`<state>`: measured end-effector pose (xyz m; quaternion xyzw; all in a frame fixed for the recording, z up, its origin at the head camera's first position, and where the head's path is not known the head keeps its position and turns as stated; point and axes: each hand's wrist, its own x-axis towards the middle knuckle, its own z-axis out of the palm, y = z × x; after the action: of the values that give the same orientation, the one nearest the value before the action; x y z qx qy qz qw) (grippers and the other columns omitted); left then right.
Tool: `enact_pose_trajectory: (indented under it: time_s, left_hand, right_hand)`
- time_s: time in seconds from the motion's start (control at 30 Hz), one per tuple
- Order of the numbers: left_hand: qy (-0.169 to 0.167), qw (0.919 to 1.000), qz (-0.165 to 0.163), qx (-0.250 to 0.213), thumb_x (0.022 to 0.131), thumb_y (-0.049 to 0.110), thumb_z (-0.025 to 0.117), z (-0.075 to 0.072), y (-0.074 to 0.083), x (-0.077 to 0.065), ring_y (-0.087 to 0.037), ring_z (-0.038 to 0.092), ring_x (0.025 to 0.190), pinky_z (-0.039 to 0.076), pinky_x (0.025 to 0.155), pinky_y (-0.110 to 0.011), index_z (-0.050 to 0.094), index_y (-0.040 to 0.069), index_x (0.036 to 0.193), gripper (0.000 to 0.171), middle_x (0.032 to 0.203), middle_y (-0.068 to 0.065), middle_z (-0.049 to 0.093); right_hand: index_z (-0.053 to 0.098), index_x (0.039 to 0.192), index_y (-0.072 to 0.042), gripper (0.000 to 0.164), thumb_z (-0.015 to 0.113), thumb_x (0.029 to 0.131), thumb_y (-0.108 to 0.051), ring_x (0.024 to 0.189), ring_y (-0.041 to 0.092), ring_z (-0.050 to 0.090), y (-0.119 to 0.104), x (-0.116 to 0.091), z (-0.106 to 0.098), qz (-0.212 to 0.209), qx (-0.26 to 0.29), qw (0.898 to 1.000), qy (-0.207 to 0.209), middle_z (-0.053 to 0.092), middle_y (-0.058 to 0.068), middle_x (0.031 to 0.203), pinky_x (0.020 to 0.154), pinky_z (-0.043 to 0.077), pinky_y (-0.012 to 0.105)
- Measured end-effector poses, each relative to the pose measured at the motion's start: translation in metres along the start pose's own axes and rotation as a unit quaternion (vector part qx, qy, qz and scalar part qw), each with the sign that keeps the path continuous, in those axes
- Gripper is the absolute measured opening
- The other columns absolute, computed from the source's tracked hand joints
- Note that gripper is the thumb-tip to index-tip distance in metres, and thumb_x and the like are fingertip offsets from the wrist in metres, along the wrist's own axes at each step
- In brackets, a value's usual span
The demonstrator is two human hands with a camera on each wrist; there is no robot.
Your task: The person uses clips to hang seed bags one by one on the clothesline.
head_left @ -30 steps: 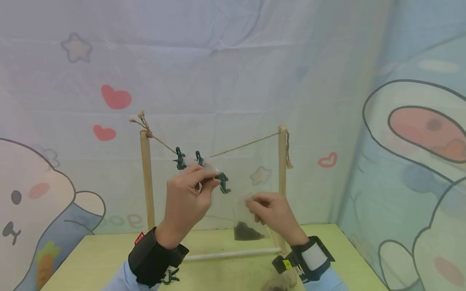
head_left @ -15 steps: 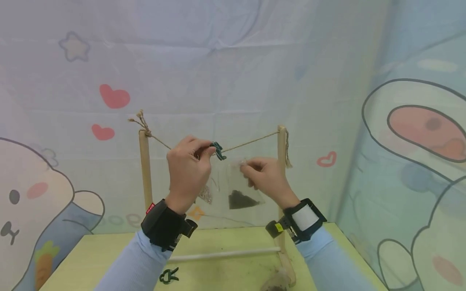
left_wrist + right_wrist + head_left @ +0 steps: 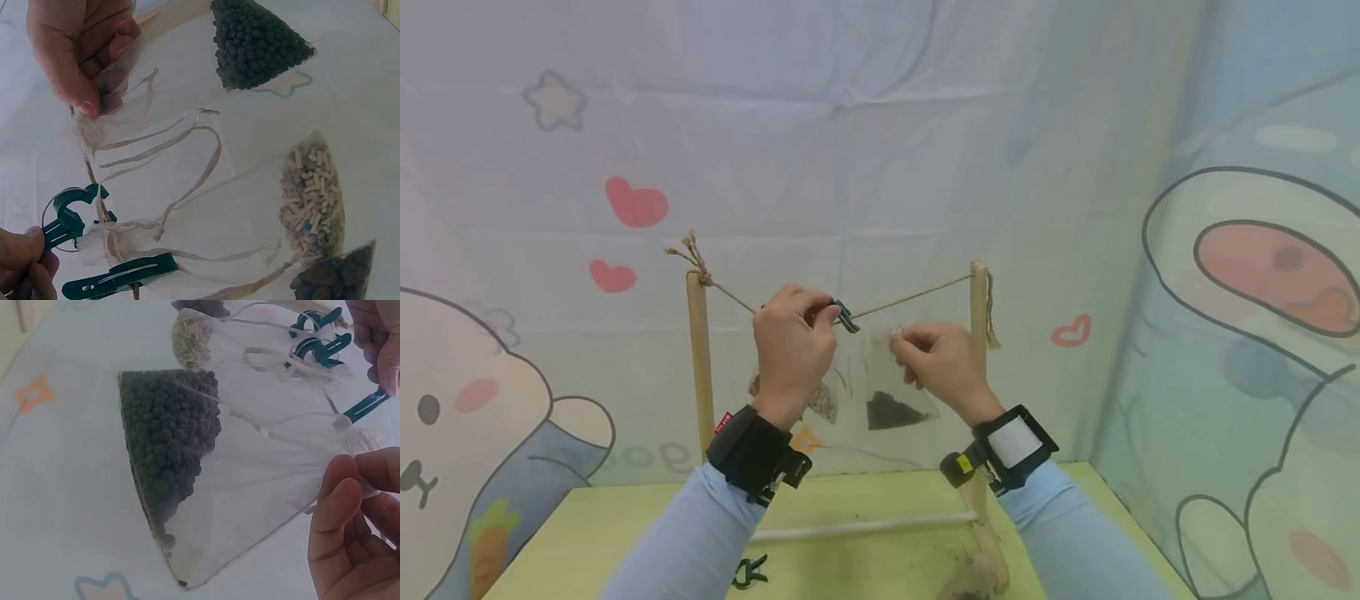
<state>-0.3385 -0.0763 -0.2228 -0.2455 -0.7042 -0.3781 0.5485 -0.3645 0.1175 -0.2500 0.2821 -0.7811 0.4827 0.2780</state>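
In the head view my left hand point(image 3: 793, 346) pinches a dark green plastic clip point(image 3: 846, 317) close to the twine point(image 3: 917, 294). My right hand point(image 3: 942, 367) holds the gathered top of a sheer drawstring bag point(image 3: 257, 44), which hangs down with black round pellets in its bottom. Its neck is level with the twine, just right of the clip. Beyond my left hand, a bag of pale pellets point(image 3: 312, 206) and a bag of brown lumps point(image 3: 340, 275) hang from the twine, with another green clip point(image 3: 122, 276) at their tops.
Two wooden posts, left point(image 3: 699, 358) and right point(image 3: 978, 333), carry the sagging twine. A white crossbar point(image 3: 865, 528) runs low between them over the yellow-green table point(image 3: 602, 533). On the table lie a spare green clip point(image 3: 750, 572) and another filled bag point(image 3: 968, 583).
Both hands have risen to the twine, bringing the clip and the bag of black pellets up. Over the last half second they shift only slightly, and the clip turns a little.
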Motion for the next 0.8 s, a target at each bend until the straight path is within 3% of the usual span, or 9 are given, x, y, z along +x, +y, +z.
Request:
enact_pose_trajectory:
  time_s: [0.23, 0.4, 0.8]
  left_hand:
    - [-0.019, 0.9995, -0.023, 0.008, 0.092, -0.001, 0.074, 0.003, -0.002, -0.003, -0.030, 0.057, 0.070, 0.042, 0.063, -0.034, 0.078, -0.006, 0.093, 0.006, 0.083, -0.017, 0.064]
    - [-0.032, 0.9989, -0.032, 0.015, 0.094, -0.001, 0.073, 0.001, 0.002, -0.005, -0.030, 0.060, 0.074, 0.045, 0.065, -0.037, 0.078, -0.006, 0.094, 0.007, 0.085, -0.017, 0.065]
    - [-0.035, 0.9978, -0.056, 0.010, 0.093, 0.000, 0.074, -0.004, 0.003, -0.006, -0.032, 0.062, 0.078, 0.048, 0.074, -0.043, 0.078, -0.004, 0.095, 0.006, 0.087, -0.017, 0.067]
  right_hand:
    - [0.076, 0.084, 0.000, 0.021, 0.068, 0.098, -0.013, 0.052, 0.014, 0.058, 0.007, -0.003, 0.007, 0.033, 0.016, 0.999, 0.003, 0.063, 0.006, 0.062, 0.050, 0.048, 0.025]
    - [0.075, 0.082, -0.001, 0.022, 0.068, 0.098, -0.013, 0.054, 0.015, 0.059, 0.008, -0.004, 0.010, 0.049, 0.026, 0.998, 0.012, 0.067, 0.012, 0.067, 0.052, 0.050, 0.025]
    - [0.077, 0.086, 0.003, 0.020, 0.069, 0.097, -0.012, 0.053, 0.013, 0.063, -0.004, 0.006, 0.020, 0.005, 0.046, 0.997, 0.057, 0.070, 0.011, 0.066, 0.056, 0.054, 0.025]
